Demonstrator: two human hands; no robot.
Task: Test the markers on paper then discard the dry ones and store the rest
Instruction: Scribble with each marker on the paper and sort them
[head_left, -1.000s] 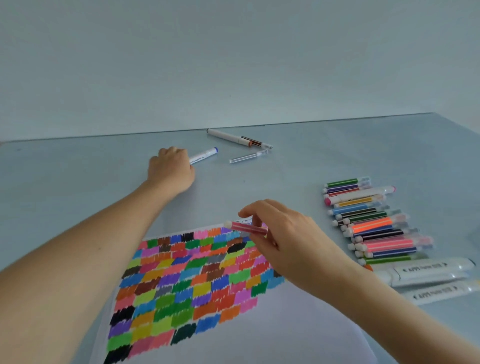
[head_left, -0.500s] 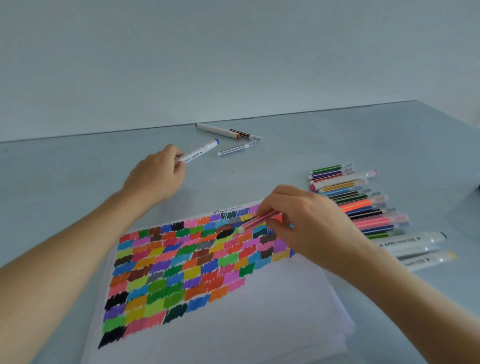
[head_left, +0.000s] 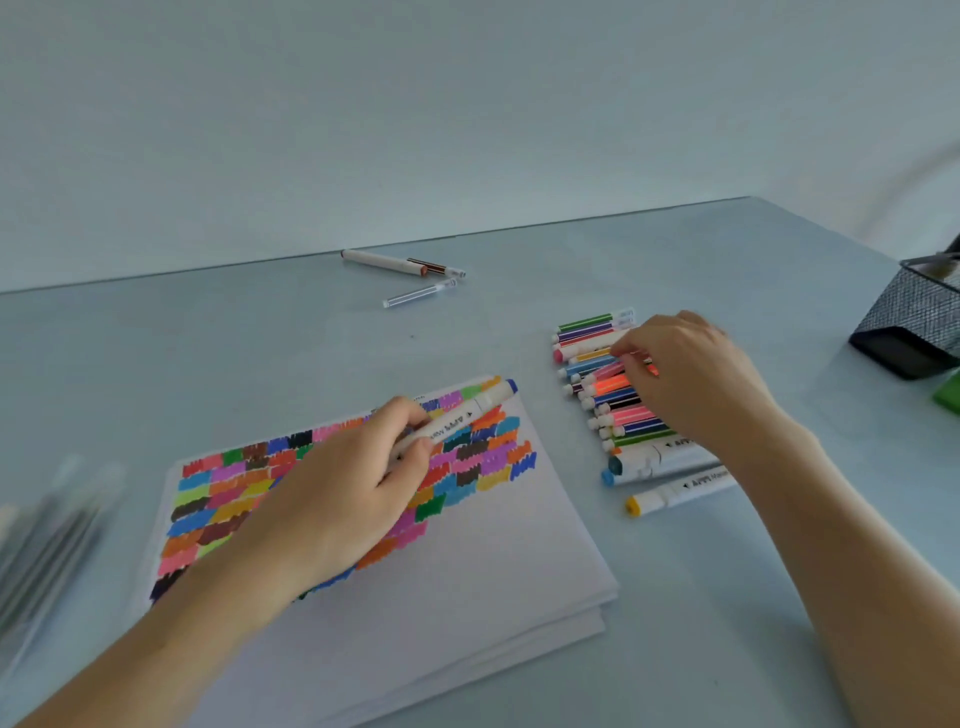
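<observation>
At the far left edge of the pale blue-grey tabletop (head_left: 291, 338) lies a blurred bundle of pens (head_left: 47, 525), too smeared to tell apart. To its right the left hand (head_left: 332, 499) curls its fingers around a chunky white marker (head_left: 457, 415), the grip closed on the lower half of the barrel; the marker's long axis runs up and to the right, and its blue cap end points away from the person, past the top right corner of the paper stack (head_left: 467, 587). The stack is smooth white sheets, the top one filled with rows of scribbled colour swatches that the left hand and forearm partly cover. Beyond that grip, well apart near the tabletop's far edge, lie a white pen (head_left: 382, 261), a brown striped pen (head_left: 434, 267) and a clear tube-like pen (head_left: 418, 294). To the right of the paper, a row of slim striped markers (head_left: 608, 395) lies side by side with long axes running roughly left to right, with three fat white markers (head_left: 670, 473) at the near end. The right hand (head_left: 691, 379) rests over this row, its fingertips pinching a pink marker (head_left: 610, 370) that lies tilted across the others. Further right stands a dark mesh holder (head_left: 914, 327), leaning, with a green object (head_left: 948, 392) just beside it at the frame edge.
</observation>
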